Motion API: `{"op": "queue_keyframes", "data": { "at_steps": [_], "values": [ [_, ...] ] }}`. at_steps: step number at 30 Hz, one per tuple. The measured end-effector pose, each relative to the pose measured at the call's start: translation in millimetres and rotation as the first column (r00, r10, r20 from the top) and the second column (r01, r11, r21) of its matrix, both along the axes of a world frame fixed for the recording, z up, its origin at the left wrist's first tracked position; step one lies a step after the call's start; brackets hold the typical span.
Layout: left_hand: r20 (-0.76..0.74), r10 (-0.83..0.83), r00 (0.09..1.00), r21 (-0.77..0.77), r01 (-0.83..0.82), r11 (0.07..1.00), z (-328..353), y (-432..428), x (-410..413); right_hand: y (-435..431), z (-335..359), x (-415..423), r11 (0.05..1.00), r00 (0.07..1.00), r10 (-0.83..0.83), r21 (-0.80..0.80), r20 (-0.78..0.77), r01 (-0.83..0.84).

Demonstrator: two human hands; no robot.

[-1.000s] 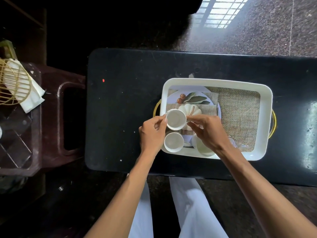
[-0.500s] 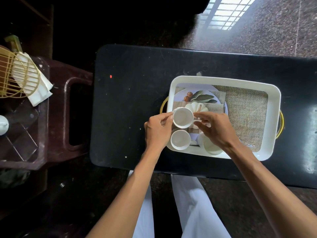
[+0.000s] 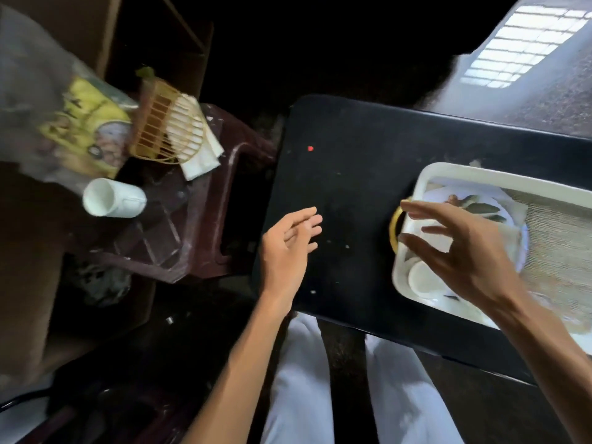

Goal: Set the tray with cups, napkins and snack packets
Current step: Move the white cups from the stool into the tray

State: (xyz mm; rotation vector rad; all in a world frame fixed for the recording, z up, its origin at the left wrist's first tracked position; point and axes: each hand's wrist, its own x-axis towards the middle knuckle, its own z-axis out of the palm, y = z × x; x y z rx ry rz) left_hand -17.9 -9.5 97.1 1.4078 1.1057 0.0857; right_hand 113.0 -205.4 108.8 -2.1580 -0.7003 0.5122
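Stretching across the right half of the view, the black table (image 3: 352, 187) carries the white tray (image 3: 480, 174), which sits toward the table's right end and close to its near edge. Left of the table stands a maroon plastic stool (image 3: 237, 174), well apart from the tray. On the stool's far left lies a clear snack packet (image 3: 80, 129) with a yellow label, too blurred to read. Inside the tray, a burlap mat (image 3: 557, 238) covers the right part of the floor, and a leaf-patterned plate (image 3: 474, 206) lies at the left end. The right hand (image 3: 464, 251) hovers over the tray's left end with fingers spread and straight, grasping nothing. The left hand (image 3: 288, 248) hangs above the table's left part, fingers loose and extended toward the stool, also empty. At the stool's far edge, a gold wire napkin holder (image 3: 169, 129) leans with white napkins (image 3: 201, 161) pushed through it. A white cup on its side (image 3: 112, 198) lies on the stool near the packet, mouth facing left. Two more white cups (image 3: 423, 278) stand in the tray's near left corner, one partly behind the right fingers. A gold handle (image 3: 395, 225) curves off the tray's left end.
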Motion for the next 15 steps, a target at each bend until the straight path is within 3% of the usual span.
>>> {"op": "queue_keyframes", "data": {
  "at_steps": [4,8,15],
  "values": [
    [0.049,0.047,0.998,0.119,-0.053,0.991,18.9,51.8,-42.5,66.9,4.8,-26.5,0.997,0.996,0.063,0.060,-0.069,-0.059],
    [0.109,0.207,0.972,0.244,-0.228,0.943,29.8,114.9,-92.1,142.8,3.9,-59.4,0.987,0.983,0.127,0.120,-0.135,-0.111],
    [0.127,0.541,0.831,0.294,-0.553,0.780,17.5,229.0,-158.6,276.1,-12.5,-116.6,0.939,0.937,0.317,0.189,-0.143,-0.289]
  ]
}}
